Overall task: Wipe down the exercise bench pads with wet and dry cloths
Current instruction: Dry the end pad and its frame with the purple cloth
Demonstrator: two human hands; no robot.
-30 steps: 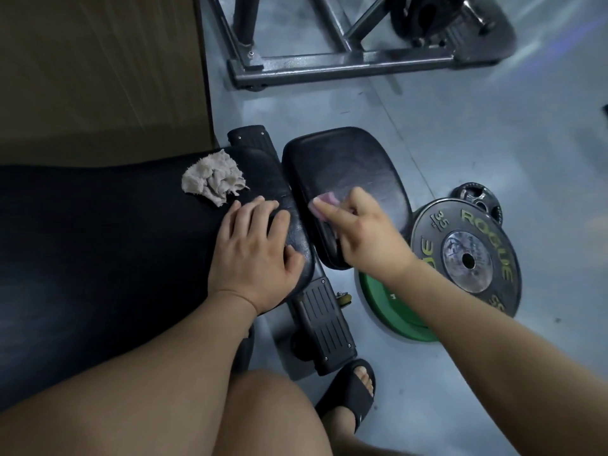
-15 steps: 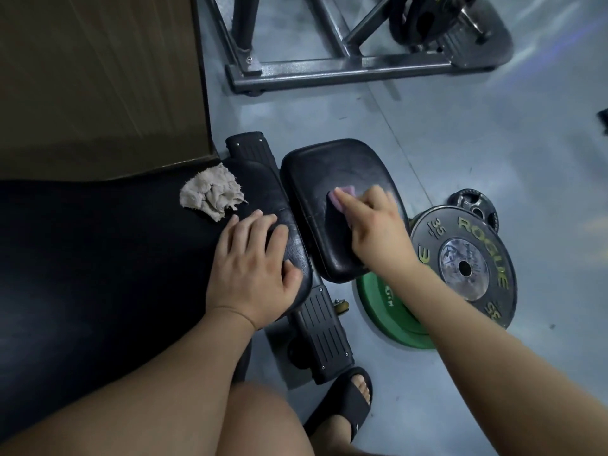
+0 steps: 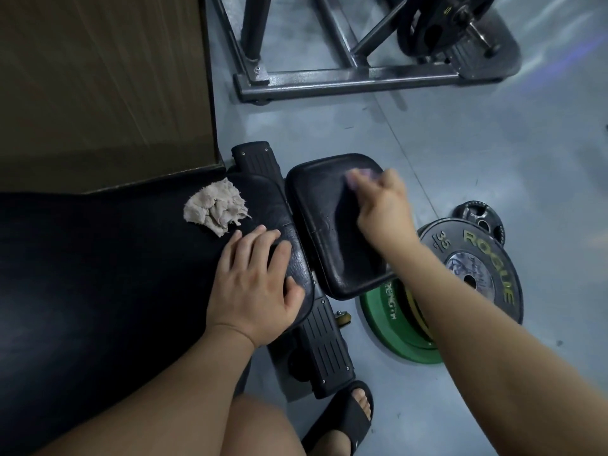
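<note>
Wiping w/ the right hand [image 3: 383,209]: head view shows it pressed on the small black seat pad [image 3: 332,225], fingers closed on a pinkish cloth [image 3: 360,176] that's motion-blurred at the pad's far right edge. Seat pad is glossy black vinyl w/ rounded corners, faint streaks and sheen across the top, sitting just right of the long back pad [image 3: 98,274], a narrow gap btwn them. Left hand [image 3: 256,287] lies flat and open on the near end of the back pad, fingers spread a little, gripping nothing. A crumpled beige cloth [image 3: 215,207] sits on the back pad just beyond the left fingertips, not touching them.

Vs. half a sec ago: right hand and pink cloth have moved from mid-pad toward the pad's far right corner; left hand and beige cloth unchanged. Camera tipped slightly, so everything sits lower in frame.

No containers in view. On the grey floor [image 3: 460,143]: a black ROGUE 35 plate [image 3: 487,258] lies on top of a green plate [image 3: 391,330], right of the seat pad and partly under the right forearm; a small black plate [image 3: 480,218] lies just behind them. Steel rack base [image 3: 345,82] farther back. A foot in a black slide sandal [image 3: 348,419] is near the bench's ribbed frame [image 3: 322,347]. Wood panel [image 3: 98,87] top left.
</note>
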